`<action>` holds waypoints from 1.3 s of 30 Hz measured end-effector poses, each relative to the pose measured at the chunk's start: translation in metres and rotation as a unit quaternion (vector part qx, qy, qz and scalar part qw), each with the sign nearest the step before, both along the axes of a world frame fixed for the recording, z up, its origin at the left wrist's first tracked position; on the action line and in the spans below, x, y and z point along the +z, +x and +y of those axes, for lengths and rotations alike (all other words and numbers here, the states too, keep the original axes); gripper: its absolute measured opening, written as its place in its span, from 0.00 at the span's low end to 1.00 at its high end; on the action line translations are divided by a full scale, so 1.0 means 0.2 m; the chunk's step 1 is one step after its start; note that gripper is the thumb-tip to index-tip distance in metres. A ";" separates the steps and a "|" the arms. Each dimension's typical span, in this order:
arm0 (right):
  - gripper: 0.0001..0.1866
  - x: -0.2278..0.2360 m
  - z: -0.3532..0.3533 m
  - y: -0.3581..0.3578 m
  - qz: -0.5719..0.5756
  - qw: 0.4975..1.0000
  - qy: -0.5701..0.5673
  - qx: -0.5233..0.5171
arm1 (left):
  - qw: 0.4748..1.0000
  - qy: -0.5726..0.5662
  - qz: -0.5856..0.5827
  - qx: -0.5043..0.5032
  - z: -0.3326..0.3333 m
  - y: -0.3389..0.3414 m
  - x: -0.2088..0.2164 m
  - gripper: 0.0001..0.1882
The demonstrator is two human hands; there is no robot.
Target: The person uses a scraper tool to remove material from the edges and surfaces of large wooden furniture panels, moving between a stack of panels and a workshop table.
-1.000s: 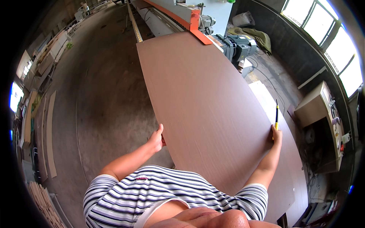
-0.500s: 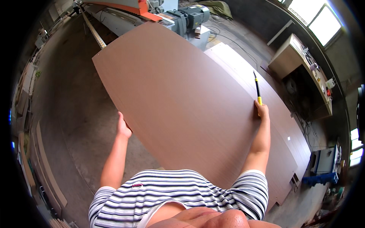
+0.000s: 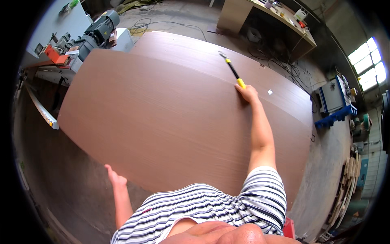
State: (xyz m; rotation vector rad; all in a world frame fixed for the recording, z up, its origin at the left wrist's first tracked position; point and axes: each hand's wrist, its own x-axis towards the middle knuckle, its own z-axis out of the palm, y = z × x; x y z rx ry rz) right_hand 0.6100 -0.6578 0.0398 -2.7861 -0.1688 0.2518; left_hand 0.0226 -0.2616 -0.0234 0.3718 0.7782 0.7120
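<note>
A large brown wood-grain board (image 3: 162, 122) spreads out before me, overlapping another brown board (image 3: 178, 46) behind it. At its near left edge is my left hand (image 3: 116, 178), thumb sticking out past the edge and fingers tucked beneath, mostly hidden; it appears to hold the board from below. My right hand (image 3: 248, 94) rests on the upper board near its far edge. Closed in it is a slim hand tool (image 3: 232, 70) with a black and yellow handle and a pointed metal tip, aimed away to the far left. The tip's exact kind is unclear.
A machine with a grey motor (image 3: 99, 30) stands off the boards' far left end, beside a pale rail (image 3: 42, 110). Cables (image 3: 298, 75) trail over the floor under a cluttered desk (image 3: 235, 16). To the right are a blue-based cabinet (image 3: 335, 97) and stacked wood strips (image 3: 345, 187).
The view has turned to the right, so boards and machine appear farther left. My right hand, still gripping the tool, is closer to the small white tag. My left hand stays by the board's edge.
</note>
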 end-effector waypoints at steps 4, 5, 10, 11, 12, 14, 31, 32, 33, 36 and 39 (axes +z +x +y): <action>0.39 -0.03 -0.64 0.27 -0.023 0.998 -0.055 -0.027 | 0.994 -0.066 0.017 -0.082 -0.21 0.41 -0.18 0.37; 0.40 -0.12 -0.91 0.38 -0.029 0.994 -0.104 0.011 | 0.992 -0.081 0.031 -0.095 -0.28 0.55 -0.21 0.37; 0.34 0.09 -1.06 0.26 0.014 0.994 -0.083 -0.074 | 0.986 -0.123 0.035 -0.109 -0.43 0.80 -0.46 0.39; 0.33 0.08 -1.07 0.25 0.033 0.991 -0.093 -0.087 | 0.981 -0.133 0.057 -0.127 -0.41 0.85 -0.48 0.38; 0.32 0.08 -1.12 0.25 0.033 0.989 -0.105 -0.098 | 0.975 -0.147 0.078 -0.149 -0.43 0.90 -0.52 0.38; 0.32 0.06 -1.21 0.25 0.032 0.986 -0.117 -0.110 | 0.970 -0.151 0.108 -0.156 -0.47 1.02 -0.57 0.38; 0.32 -0.15 -1.20 0.99 0.047 0.978 -0.154 -0.134 | 0.931 -0.214 0.160 -0.248 -0.97 1.76 -0.42 0.39; 0.32 -0.19 -1.19 1.09 0.044 0.979 -0.154 -0.124 | 0.936 -0.221 0.159 -0.224 -1.02 1.83 -0.44 0.40; 0.32 -0.28 -1.27 1.22 0.007 0.983 -0.142 -0.117 | 0.931 -0.225 0.161 -0.237 -1.08 1.93 -0.48 0.40; 0.24 -0.45 -1.14 1.40 -0.145 0.981 -0.096 -0.089 | 0.948 -0.202 0.105 -0.225 -1.15 2.19 -0.71 0.38; 0.18 -0.87 -1.04 1.38 -0.187 0.963 0.093 -0.171 | 0.896 -0.067 0.183 -0.400 -1.27 2.40 -1.05 0.37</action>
